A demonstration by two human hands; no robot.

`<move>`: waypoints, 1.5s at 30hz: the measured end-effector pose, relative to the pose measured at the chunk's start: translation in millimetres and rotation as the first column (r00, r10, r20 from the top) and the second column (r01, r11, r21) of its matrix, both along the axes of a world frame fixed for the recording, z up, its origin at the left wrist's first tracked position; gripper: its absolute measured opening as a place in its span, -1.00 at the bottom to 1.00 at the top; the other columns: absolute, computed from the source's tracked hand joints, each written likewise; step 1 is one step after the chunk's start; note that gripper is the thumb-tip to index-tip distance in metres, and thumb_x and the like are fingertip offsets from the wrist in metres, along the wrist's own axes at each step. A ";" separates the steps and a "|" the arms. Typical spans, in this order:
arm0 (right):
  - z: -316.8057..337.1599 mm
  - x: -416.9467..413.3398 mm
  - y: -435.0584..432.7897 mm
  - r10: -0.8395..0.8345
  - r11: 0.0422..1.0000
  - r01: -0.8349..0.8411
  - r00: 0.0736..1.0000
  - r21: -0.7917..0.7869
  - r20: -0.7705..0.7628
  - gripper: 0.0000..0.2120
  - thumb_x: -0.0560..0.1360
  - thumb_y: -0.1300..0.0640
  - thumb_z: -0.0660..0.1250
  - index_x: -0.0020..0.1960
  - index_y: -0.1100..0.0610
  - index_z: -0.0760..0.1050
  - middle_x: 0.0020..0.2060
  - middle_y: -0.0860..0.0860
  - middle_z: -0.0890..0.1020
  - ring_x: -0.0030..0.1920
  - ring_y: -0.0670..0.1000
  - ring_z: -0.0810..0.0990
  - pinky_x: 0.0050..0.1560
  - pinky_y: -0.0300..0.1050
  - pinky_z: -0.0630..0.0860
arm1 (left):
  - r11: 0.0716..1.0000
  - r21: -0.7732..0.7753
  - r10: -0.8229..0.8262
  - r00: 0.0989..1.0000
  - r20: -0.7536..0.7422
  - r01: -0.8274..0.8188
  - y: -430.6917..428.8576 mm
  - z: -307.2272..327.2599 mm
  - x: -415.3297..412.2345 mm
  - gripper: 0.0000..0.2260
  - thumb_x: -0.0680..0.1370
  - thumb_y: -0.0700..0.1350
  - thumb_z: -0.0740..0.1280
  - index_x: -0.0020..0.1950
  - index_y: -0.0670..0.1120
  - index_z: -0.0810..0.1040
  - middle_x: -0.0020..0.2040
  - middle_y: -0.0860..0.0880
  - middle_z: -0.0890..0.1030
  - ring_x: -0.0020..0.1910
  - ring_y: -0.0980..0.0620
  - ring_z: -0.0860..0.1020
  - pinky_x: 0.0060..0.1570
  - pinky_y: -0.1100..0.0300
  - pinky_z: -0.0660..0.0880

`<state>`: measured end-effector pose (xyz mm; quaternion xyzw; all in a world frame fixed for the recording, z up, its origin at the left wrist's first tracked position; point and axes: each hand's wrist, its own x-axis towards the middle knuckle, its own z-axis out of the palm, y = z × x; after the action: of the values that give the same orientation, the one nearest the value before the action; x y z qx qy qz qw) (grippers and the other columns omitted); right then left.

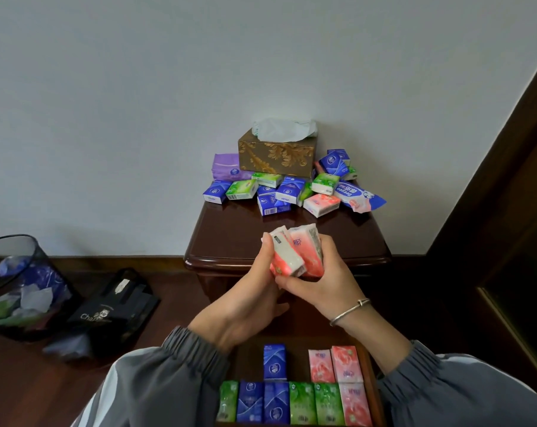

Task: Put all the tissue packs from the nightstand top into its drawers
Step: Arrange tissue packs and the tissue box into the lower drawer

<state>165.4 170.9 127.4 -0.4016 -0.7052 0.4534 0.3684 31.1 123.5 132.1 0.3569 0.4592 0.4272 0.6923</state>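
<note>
Two pink packs [295, 252] gripped between left hand [252, 303], right hand [319, 285]; loose packs [279, 192] crowd tissue box [276, 155]; bin [21, 288] left.

Both hands are up over the nightstand's front edge: the left hand [255, 291] and the right hand [319, 285] together grip two pink packs [295, 254], pressed side by side. Behind them a heap of packs [276, 195] — blue, green, pink — lies at the back of the nightstand top [236, 235], crowded round a gold tissue box [276, 155]. Down below, the open drawer [248, 363] holds rows of packs [301, 402], neatly lined up. On the floor to the left are a waste bin [21, 288] and a black bag [113, 306].
</note>
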 end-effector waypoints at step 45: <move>-57.9 25.0 143.2 -0.355 0.900 0.258 0.902 -0.352 -0.246 -0.75 0.38 0.04 0.45 0.00 0.07 0.50 -0.11 -0.02 0.66 -0.16 -0.11 0.66 -0.38 -0.31 0.52 | 0.891 0.432 0.435 0.004 -0.900 0.139 218.7 -26.8 -59.8 -0.29 0.44 0.02 0.41 0.47 -0.21 0.21 0.31 -0.23 0.32 0.32 -0.21 0.32 0.30 0.00 0.28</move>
<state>190.3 314.1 69.5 -0.4873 -0.4867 0.5505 0.4719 -28.7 342.2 105.2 0.6321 0.7450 0.2112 0.0291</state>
